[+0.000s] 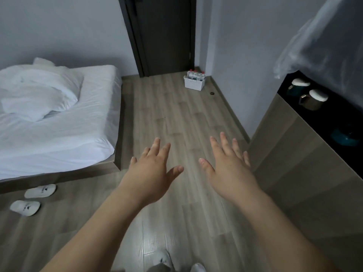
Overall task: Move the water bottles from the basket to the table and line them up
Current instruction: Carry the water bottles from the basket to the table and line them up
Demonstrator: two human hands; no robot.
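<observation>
We hold our left hand and right hand out over the grey-brown wooden plank floor, fingers spread wide, holding nothing. The clear plastic water bottles with red caps stand in the white slatted plastic basket on the floor at the far end, in the corner right of the dark door. A white-sheeted bed lies left; the dark-topped wooden bench stands right.

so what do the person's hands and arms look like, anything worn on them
Nothing is worn on them. The left hand and right hand are bare, with no gloves, rings, watch or wristband showing. The left forearm and right forearm are bare too, with no sleeve visible down to the bottom edge of the picture. The fingernails look short and unpainted.
</observation>
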